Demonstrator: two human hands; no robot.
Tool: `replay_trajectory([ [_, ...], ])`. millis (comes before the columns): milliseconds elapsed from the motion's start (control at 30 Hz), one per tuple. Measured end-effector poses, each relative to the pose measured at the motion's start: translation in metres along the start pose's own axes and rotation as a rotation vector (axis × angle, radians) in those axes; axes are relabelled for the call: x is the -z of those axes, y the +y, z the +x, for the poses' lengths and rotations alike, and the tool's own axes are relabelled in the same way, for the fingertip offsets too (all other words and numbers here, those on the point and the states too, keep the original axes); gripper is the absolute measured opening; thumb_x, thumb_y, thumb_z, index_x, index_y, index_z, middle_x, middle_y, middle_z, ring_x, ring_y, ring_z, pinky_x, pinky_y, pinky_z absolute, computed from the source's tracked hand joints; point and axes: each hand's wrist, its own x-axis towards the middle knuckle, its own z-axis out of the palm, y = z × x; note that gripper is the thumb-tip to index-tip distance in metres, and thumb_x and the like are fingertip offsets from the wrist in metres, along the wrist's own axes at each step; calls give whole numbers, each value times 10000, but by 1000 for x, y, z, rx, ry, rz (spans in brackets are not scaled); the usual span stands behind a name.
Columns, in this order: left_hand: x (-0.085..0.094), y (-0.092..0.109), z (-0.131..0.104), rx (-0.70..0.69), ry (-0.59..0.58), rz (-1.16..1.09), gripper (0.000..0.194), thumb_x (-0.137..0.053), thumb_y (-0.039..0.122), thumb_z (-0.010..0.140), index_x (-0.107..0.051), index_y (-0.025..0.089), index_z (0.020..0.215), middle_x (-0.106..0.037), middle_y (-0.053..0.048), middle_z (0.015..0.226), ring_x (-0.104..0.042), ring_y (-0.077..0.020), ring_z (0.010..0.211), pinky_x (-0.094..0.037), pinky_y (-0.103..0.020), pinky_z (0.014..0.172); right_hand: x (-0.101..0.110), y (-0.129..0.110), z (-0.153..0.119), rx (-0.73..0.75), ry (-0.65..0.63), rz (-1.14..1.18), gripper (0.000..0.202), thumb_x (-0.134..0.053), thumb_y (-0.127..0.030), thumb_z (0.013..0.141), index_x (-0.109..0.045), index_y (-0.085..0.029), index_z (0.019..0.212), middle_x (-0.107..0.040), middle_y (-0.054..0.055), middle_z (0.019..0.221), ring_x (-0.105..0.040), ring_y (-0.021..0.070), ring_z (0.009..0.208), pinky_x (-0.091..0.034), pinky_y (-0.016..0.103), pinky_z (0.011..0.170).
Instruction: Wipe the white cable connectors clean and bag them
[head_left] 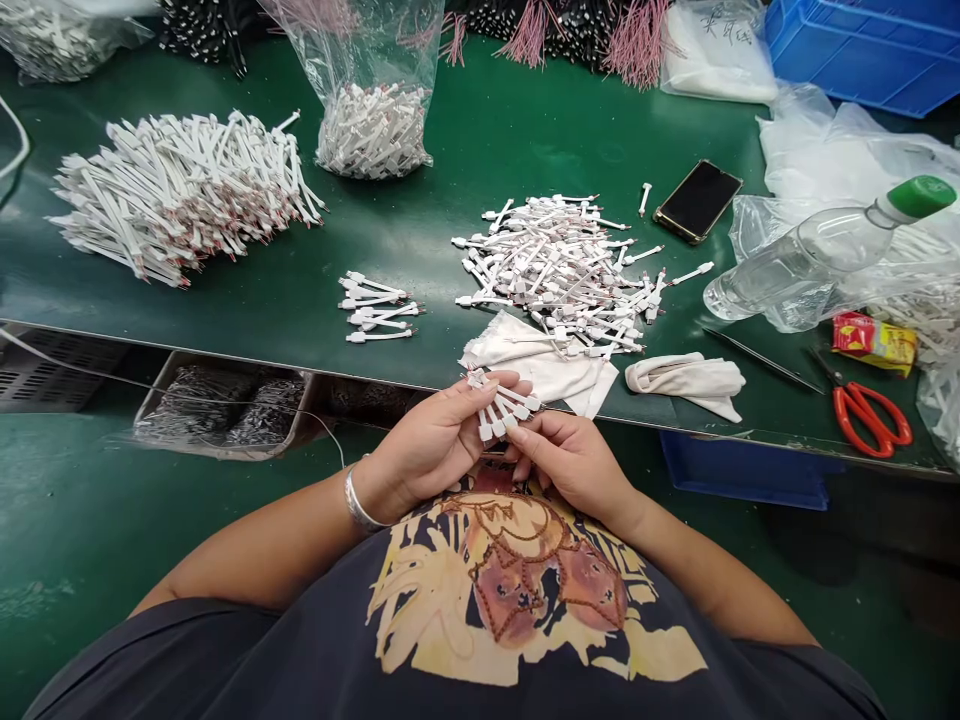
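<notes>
My left hand (431, 440) pinches a fanned bunch of short white cable pieces (499, 410) in front of my chest. From the right, my right hand (574, 460) has its thumb and fingers closed on the lower right side of the same bunch. Beyond my hands, at the table's front edge, lies a white cloth (540, 360). Behind the cloth is a loose heap of similar white cable pieces (555, 265). A small row of several pieces (379, 310) lies to the left of that heap.
A large white cable pile (187, 190) and a clear bag of pieces (379, 130) are at the left. On the right are a phone (699, 200), a bottle (810, 250), a folded cloth (686, 382), tweezers (761, 358), red-handled scissors (870, 415) and a blue bin (862, 50).
</notes>
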Motion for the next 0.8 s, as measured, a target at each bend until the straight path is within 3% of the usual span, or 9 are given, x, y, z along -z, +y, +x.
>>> replay_trajectory([
  [300, 1, -1, -1, -23, 42, 119, 214, -479, 200, 911, -657, 147, 1017, -662, -85, 1086, -641, -167, 906, -530, -290, 811, 6, 7, -2, -54, -78, 87, 423, -614, -540, 795, -652, -124, 730, -659, 28, 621, -576, 67, 461, -314, 140, 362],
  [400, -4, 7, -9, -222, -31, 555, 233, -494, 257, 912, -662, 167, 1046, -676, -83, 1096, -624, -198, 1018, -474, -344, 948, 9, 6, -3, -98, -234, 216, 588, -484, -666, 814, -678, -113, 772, -684, 67, 658, -622, 96, 494, -349, 141, 366],
  [500, -7, 18, -13, -588, -313, 1206, 288, -520, 209, 881, -629, 201, 1147, -660, -68, 1172, -582, -214, 1135, -338, -413, 1097, 12, 1, -2, -97, -416, 340, 765, -367, -783, 774, -704, -108, 901, -712, 119, 821, -685, 154, 675, -476, 183, 483],
  [567, -6, 22, -11, -783, -516, 1525, 353, -496, 144, 868, -581, 200, 1206, -637, -78, 1220, -553, -214, 1187, -270, -451, 1135, 12, -3, -1, -76, -454, 362, 698, -434, -741, 784, -704, -121, 956, -709, 112, 872, -685, 166, 758, -530, 230, 604],
  [633, -4, 24, -8, -896, -615, 1707, 403, -466, 112, 873, -512, 181, 1268, -614, -109, 1253, -506, -220, 1246, -252, -483, 1138, 11, -7, 1, -62, -432, 365, 524, -541, -615, 818, -701, -139, 967, -704, 83, 864, -669, 145, 761, -535, 259, 686],
  [700, 0, 23, -5, -951, -613, 1773, 502, -448, 103, 882, -380, 171, 1375, -573, -144, 1300, -463, -226, 1288, -259, -509, 1127, 10, -11, 2, -71, -412, 355, 386, -623, -499, 818, -707, -135, 918, -694, 58, 809, -647, 119, 735, -514, 249, 717],
  [800, 4, 21, -4, -921, -576, 1762, 741, -401, 48, 865, -35, 190, 1494, -463, -170, 1405, -386, -208, 1347, -247, -517, 1129, 7, -14, 4, -123, -384, 359, 300, -705, -408, 774, -708, -108, 771, -668, 31, 688, -613, 92, 664, -472, 217, 684],
])
